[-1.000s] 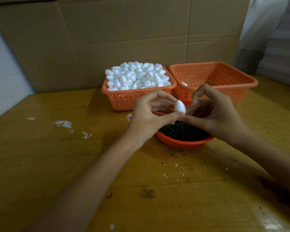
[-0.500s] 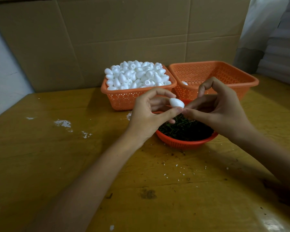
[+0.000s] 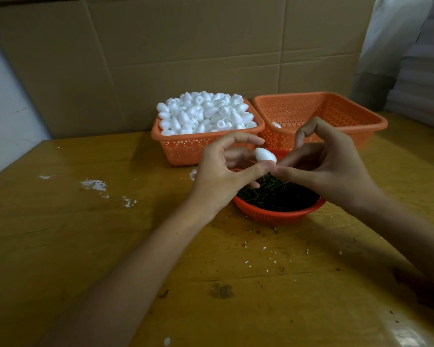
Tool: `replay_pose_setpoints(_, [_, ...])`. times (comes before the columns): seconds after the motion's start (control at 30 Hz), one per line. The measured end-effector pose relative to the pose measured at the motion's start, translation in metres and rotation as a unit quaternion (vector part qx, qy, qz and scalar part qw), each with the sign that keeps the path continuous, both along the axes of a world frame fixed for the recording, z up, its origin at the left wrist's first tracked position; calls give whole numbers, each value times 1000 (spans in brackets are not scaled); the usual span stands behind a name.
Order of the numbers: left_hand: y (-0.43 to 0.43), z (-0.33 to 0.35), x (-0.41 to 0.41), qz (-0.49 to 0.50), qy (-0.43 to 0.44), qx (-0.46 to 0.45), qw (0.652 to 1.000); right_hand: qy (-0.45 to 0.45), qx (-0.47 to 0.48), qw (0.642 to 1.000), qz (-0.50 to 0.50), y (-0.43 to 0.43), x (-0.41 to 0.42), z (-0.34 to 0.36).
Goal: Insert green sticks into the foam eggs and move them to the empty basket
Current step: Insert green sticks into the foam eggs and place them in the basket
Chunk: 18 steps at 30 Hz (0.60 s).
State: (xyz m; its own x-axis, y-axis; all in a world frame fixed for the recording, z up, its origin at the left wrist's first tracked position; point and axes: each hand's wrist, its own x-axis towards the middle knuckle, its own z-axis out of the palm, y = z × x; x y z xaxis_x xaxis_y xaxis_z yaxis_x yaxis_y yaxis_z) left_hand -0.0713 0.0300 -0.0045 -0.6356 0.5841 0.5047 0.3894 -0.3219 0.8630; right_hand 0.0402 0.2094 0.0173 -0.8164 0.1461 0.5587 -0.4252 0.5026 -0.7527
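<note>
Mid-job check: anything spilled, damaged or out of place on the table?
Only loose debris: white foam crumbs and dark specks lie scattered on the table in front of the round basket of green sticks, and larger white patches sit toward the table's left side.

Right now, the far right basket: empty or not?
Almost empty. The right basket holds one white foam egg at its near left corner; the rest of the mesh that shows is bare.

cardboard sheet [image 3: 186, 46] stands behind the crumb-strewn wooden table [image 3: 60, 246].
</note>
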Motion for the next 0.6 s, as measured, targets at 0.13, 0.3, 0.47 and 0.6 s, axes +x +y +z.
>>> replay_pose_setpoints(0.13, [0,2,3,-9,-8,12,1000,6,0,1000,-3,5,-1,3])
replay_pose_setpoints(0.3, [0,5,2,-3,-54,13,998,57,74,987,-133,36,0,16])
replay_pose_setpoints(0.47, [-1,5,1,-4,-51,5,999,70,128,945,-292,66,-2,17])
replay_pose_setpoints(0.6, [-1,5,1,-2,-43,0,999,34,145,927,-345,80,-9,10])
